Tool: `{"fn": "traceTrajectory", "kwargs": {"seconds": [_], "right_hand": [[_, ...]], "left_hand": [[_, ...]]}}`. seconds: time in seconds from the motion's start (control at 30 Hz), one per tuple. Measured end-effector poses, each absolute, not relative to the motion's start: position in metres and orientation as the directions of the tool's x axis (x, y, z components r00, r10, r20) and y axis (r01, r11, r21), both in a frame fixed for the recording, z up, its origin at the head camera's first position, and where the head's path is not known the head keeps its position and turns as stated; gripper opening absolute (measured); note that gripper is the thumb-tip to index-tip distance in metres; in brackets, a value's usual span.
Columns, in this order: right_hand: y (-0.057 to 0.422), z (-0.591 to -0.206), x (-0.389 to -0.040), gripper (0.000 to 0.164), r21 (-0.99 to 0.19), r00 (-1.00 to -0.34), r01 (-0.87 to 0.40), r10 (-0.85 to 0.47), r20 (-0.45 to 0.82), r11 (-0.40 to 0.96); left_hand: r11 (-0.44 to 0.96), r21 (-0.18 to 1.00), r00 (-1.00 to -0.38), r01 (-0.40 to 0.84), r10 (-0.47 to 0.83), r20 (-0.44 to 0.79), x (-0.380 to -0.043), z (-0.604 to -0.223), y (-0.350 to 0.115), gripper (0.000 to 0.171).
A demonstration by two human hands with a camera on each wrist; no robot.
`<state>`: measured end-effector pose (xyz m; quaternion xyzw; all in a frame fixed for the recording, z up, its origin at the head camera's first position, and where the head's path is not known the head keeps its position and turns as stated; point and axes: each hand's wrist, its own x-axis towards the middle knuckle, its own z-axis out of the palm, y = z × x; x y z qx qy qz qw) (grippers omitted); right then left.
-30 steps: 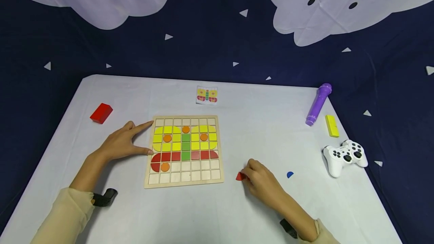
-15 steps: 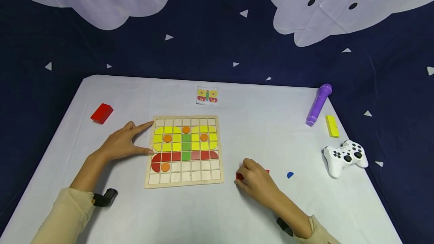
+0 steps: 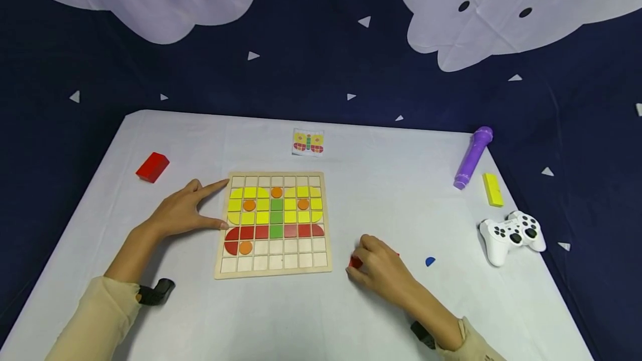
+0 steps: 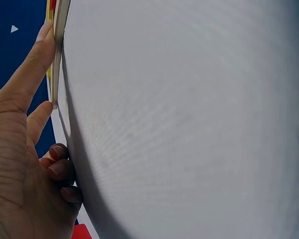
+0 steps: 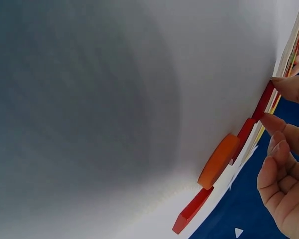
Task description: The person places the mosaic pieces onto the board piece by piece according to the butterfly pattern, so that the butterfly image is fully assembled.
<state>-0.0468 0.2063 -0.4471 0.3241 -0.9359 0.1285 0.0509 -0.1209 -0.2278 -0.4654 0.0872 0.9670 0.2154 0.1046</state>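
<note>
A wooden grid board [image 3: 273,273] lies mid-table, with yellow, green, red and orange pieces set in its cells. My left hand [image 3: 180,209] rests at its left edge, index finger and thumb stretched out against the frame and the other fingers bent in. To the right of the board, my right hand [image 3: 383,269] pinches a small red piece [image 5: 263,102] between thumb and index finger, close over the table. Under and beside that hand, the right wrist view shows an orange disc [image 5: 219,162], a second red piece [image 5: 243,142] and another red piece [image 5: 192,211].
A butterfly picture card [image 3: 308,142] lies behind the board. A red block [image 3: 152,167] is at the left. On the right are a blue half-disc [image 3: 430,261], a white game controller [image 3: 512,237], a yellow block [image 3: 493,189] and a purple toy microphone [image 3: 473,157].
My right hand has shifted slightly left and its grip has changed, now with the thumb at the front of the red piece. My left hand keeps its place at the board.
</note>
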Motion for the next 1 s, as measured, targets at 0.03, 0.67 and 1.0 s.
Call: {"fn": "traceTrajectory", "kwargs": {"seconds": [0.03,0.67,1.0], "right_hand": [[0.206,-0.447,-0.048,0.024,-0.212,-0.78,-0.626,-0.6,0.181,0.75],[0.112,-0.426,-0.079,0.012,-0.175,-0.579,-0.815,-0.782,0.231,0.552],[0.052,-0.425,-0.093,0.019,-0.125,-0.501,-0.864,-0.855,0.132,0.487]], "left_hand": [[0.891,0.437,-0.962,0.125,0.216,-0.165,-0.121,-0.466,-0.228,0.109],[0.886,0.444,-0.961,0.133,0.225,-0.161,-0.121,-0.466,-0.23,0.108],[0.881,0.451,-0.96,0.146,0.237,-0.152,-0.121,-0.466,-0.231,0.106]]}}
